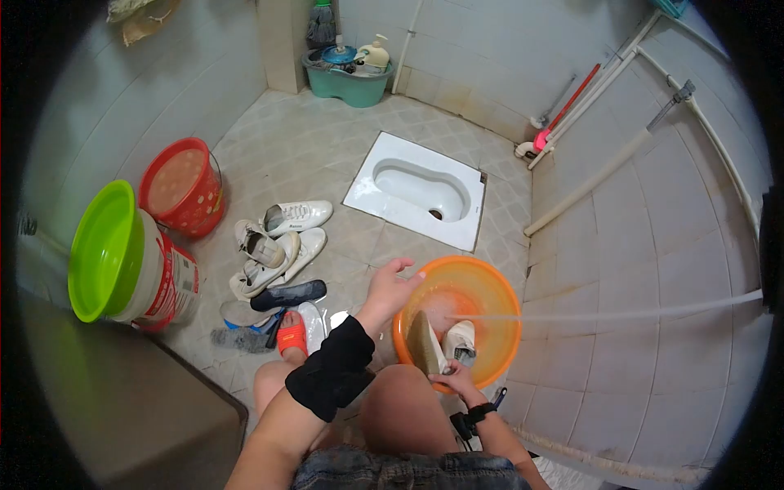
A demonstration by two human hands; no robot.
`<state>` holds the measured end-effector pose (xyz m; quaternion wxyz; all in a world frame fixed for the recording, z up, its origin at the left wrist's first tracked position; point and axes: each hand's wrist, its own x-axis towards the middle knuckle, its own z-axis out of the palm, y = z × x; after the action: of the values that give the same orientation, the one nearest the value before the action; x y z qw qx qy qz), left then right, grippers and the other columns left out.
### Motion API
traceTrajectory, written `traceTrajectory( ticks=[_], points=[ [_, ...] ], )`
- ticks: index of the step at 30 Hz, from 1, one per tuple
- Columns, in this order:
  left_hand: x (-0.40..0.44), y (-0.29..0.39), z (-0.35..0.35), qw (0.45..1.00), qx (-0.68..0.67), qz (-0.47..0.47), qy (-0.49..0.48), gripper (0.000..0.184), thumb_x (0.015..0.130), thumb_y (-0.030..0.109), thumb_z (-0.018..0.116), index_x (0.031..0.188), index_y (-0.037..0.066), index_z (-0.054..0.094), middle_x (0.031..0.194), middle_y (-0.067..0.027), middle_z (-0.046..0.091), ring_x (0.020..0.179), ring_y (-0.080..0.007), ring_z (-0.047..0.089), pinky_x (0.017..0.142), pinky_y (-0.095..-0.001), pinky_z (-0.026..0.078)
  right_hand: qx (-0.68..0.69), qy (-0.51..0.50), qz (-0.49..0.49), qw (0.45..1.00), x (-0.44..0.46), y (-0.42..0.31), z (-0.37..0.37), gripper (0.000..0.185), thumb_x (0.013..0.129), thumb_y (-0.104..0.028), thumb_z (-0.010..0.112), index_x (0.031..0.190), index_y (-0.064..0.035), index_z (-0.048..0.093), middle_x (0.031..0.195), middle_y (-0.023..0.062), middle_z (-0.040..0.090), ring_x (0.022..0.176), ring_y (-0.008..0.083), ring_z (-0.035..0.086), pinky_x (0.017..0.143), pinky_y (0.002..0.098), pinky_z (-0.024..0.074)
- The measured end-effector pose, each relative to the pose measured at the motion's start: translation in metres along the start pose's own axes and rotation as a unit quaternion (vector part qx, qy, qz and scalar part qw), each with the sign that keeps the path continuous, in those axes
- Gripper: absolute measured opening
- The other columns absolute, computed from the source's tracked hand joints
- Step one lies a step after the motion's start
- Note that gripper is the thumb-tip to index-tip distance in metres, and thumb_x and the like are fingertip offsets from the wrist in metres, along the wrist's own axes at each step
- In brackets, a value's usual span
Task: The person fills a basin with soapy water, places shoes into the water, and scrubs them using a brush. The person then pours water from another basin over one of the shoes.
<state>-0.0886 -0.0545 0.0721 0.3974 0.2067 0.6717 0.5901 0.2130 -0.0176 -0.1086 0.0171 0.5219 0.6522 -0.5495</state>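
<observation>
A person's right hand (454,378) grips a tilted shoe (423,347) inside the near edge of an orange basin (492,286), seemingly steadying it beside a second shoe (460,336) as water (637,310) streams in, while the left hand (392,286), empty, fingers loosely parted, hangs by the basin's left rim.

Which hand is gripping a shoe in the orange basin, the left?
No, the right hand grips the shoe, while the left hand is open near the basin, holding nothing.

Stretches the left forearm (278,433) forward past bent knees (407,408), with the left grip (392,286) loosely spread; angles the right grip (456,379) inward and lower, fingers (443,377) closed.
</observation>
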Motion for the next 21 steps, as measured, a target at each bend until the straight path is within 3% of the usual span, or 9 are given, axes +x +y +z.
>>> traceTrajectory(
  ticks=[3,5,8,12,15,17,21],
  points=[
    [0.002,-0.006,0.001,1.000,-0.004,0.013,0.004,0.041,0.073,0.023,0.065,0.104,0.000,0.053,0.099,-0.0160,0.056,0.070,-0.0148,0.055,0.066,-0.0283,0.045,0.030,-0.003,-0.013,0.999,-0.004,-0.001,0.000,0.036,0.054,-0.012,0.082,0.073,-0.0074,0.051,0.071,-0.0021,0.054,0.063,0.0068,0.049,0.056,0.0204,0.0409],
    [0.002,-0.008,0.001,0.999,0.009,0.035,0.004,0.041,0.073,0.024,0.065,0.104,0.000,0.053,0.100,-0.0168,0.056,0.072,-0.0164,0.056,0.068,-0.0289,0.045,0.071,0.021,-0.062,0.995,-0.007,0.002,0.002,0.038,0.056,-0.020,0.081,0.075,-0.0063,0.051,0.070,-0.0017,0.052,0.063,0.0076,0.048,0.058,0.0214,0.0409],
    [0.002,-0.006,0.001,1.000,0.020,0.020,-0.004,0.041,0.073,0.024,0.064,0.105,0.000,0.053,0.102,-0.0176,0.056,0.076,-0.0191,0.057,0.070,-0.0300,0.045,0.144,-0.031,-0.062,0.987,-0.008,-0.007,0.001,0.037,0.058,-0.017,0.080,0.080,-0.0053,0.052,0.075,0.0004,0.056,0.068,0.0085,0.051,0.061,0.0220,0.0424],
    [0.007,-0.016,0.003,0.999,0.022,0.031,0.003,0.041,0.073,0.025,0.064,0.105,0.000,0.053,0.103,-0.0188,0.056,0.083,-0.0225,0.057,0.074,-0.0315,0.044,0.078,-0.002,-0.088,0.993,-0.021,-0.030,-0.001,0.036,0.057,-0.010,0.079,0.072,-0.0083,0.046,0.070,-0.0031,0.051,0.061,0.0064,0.045,0.057,0.0204,0.0397],
    [0.009,-0.020,0.005,1.000,0.007,0.029,0.003,0.042,0.073,0.027,0.063,0.104,0.001,0.053,0.104,-0.0200,0.055,0.091,-0.0265,0.056,0.078,-0.0330,0.043,0.033,-0.015,-0.057,0.998,-0.025,-0.041,-0.005,0.031,0.061,-0.010,0.077,0.083,-0.0054,0.054,0.077,0.0001,0.057,0.066,0.0077,0.050,0.062,0.0214,0.0420],
    [0.008,-0.021,0.005,1.000,0.010,0.025,-0.005,0.042,0.074,0.028,0.063,0.105,0.001,0.053,0.104,-0.0205,0.055,0.096,-0.0289,0.054,0.081,-0.0341,0.042,0.065,-0.083,0.010,0.994,-0.024,-0.041,-0.007,0.037,0.066,-0.011,0.073,0.097,-0.0022,0.056,0.087,0.0030,0.060,0.073,0.0100,0.054,0.068,0.0225,0.0443],
    [0.008,-0.019,0.005,0.999,0.030,0.026,-0.006,0.042,0.074,0.028,0.063,0.105,0.001,0.053,0.104,-0.0212,0.055,0.098,-0.0305,0.053,0.083,-0.0348,0.042,0.070,-0.099,0.010,0.993,-0.012,-0.021,-0.008,0.042,0.068,-0.010,0.071,0.105,-0.0001,0.054,0.093,0.0039,0.060,0.079,0.0114,0.056,0.073,0.0236,0.0450]
  ],
)
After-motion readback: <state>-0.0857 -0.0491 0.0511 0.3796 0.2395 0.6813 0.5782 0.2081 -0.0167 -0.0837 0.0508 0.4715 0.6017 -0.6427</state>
